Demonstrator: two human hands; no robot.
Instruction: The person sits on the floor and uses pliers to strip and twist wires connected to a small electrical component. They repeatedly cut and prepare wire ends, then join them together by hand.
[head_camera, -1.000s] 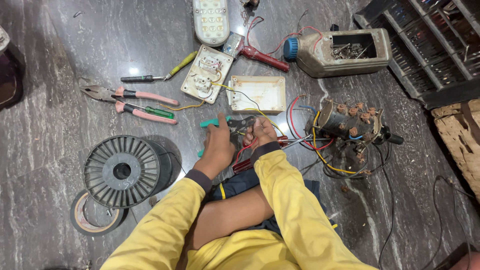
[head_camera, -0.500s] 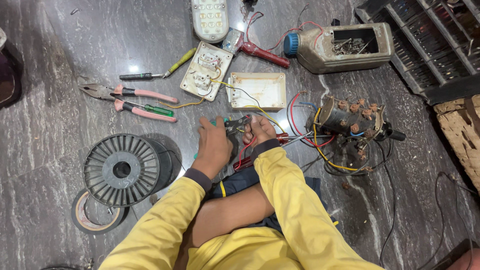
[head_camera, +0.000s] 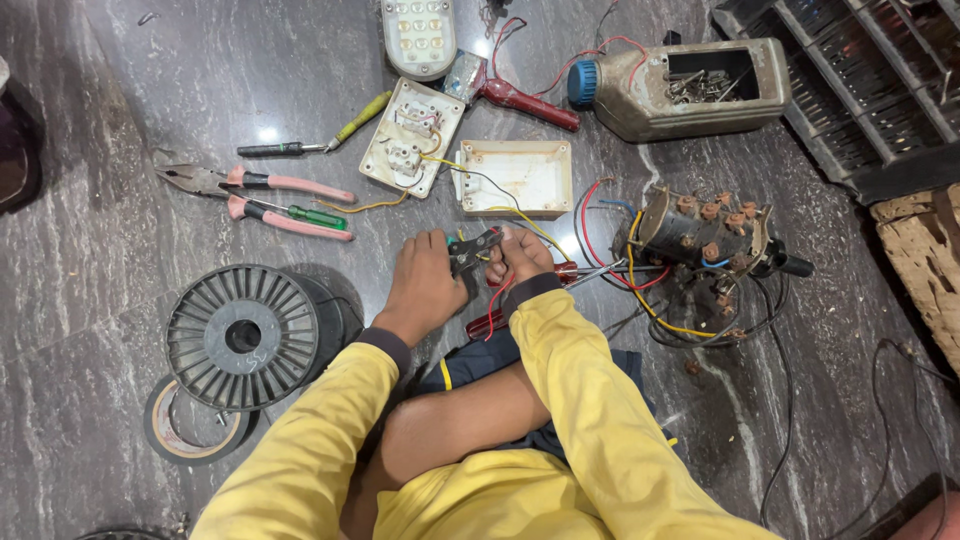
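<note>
On the far left of the grey marble floor (head_camera: 150, 110) a black wire spool (head_camera: 243, 335) rests beside a roll of tape (head_camera: 190, 422), with pink-handled pliers (head_camera: 250, 195) and a yellow-handled screwdriver (head_camera: 318, 137) lying well apart above them. Moving in, the left hand (head_camera: 425, 285) is curled closed around the green-gripped handles of a small cutter or stripper (head_camera: 472, 252), its knuckles up and fingers wrapped tight; the tool looks stiff and light, best held low on the grips as it is now. Just beside it, the right hand (head_camera: 520, 258) pinches thin insulated wires (head_camera: 500, 300) between nearly closed fingertips, at the tool's nose. The wires are soft, springy and light, likely to slip or nick if squeezed at the bare end, so the insulation close to the cut is the place to hold. Whether the tool's blades are actually biting on a wire is hard to tell, since the hands cover that spot. Above the hands lie an opened switch plate (head_camera: 412, 140) and a cream plastic box (head_camera: 515, 178), joined by a yellow lead. To the right sits a rusty wound motor part (head_camera: 700, 230) trailing red, yellow and blue leads, and beyond it a cut-open jug (head_camera: 690, 88) holding screws.
</note>
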